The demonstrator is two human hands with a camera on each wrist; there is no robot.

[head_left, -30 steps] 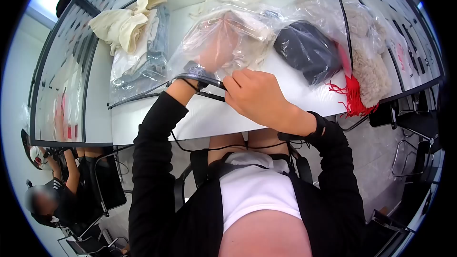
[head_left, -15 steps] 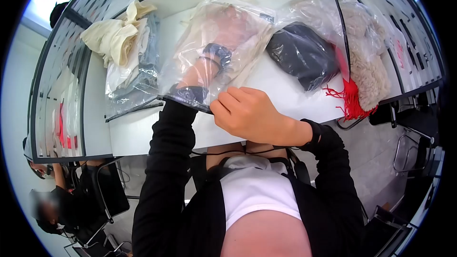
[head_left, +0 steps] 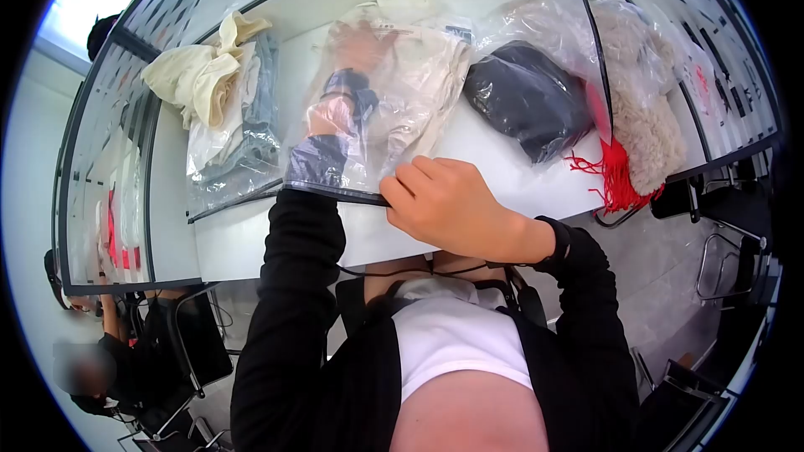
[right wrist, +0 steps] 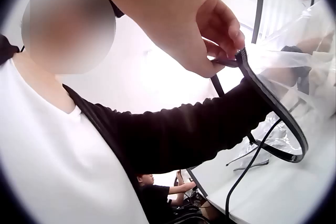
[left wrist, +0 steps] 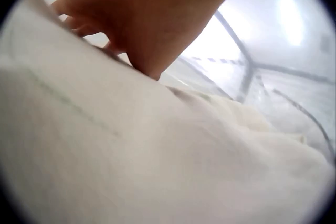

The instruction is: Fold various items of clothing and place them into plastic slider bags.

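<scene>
A clear zip bag [head_left: 381,155] with a black edge lies over the desk, cream cloth [left wrist: 173,145] inside it. My left hand [head_left: 364,48] is deep within the bag, seen through the plastic with its fingers spread over the cloth. In the left wrist view its fingertips touch the cloth surface. The bag's mouth circles my left sleeve [head_left: 306,226]. With thumb and fingers, my right hand [head_left: 452,205] pinches the right end of the black edge [right wrist: 273,103], holding the mouth apart in the right wrist view.
Left of the bag lie folded clothes in plastic [head_left: 239,134], a cream cloth [head_left: 197,75] on top. To the right are a bagged dark bundle [head_left: 532,96], red fringe [head_left: 624,176] and beige fluffy fabric [head_left: 653,117]. Partition panels [head_left: 109,159] border the desk [head_left: 243,243]. Another person sits at left.
My left hand has pushed farther into the bag, so the edge now sits at the sleeve, and its fingers have spread. The bag has flattened; my right hand keeps its pinch, slightly lower.
</scene>
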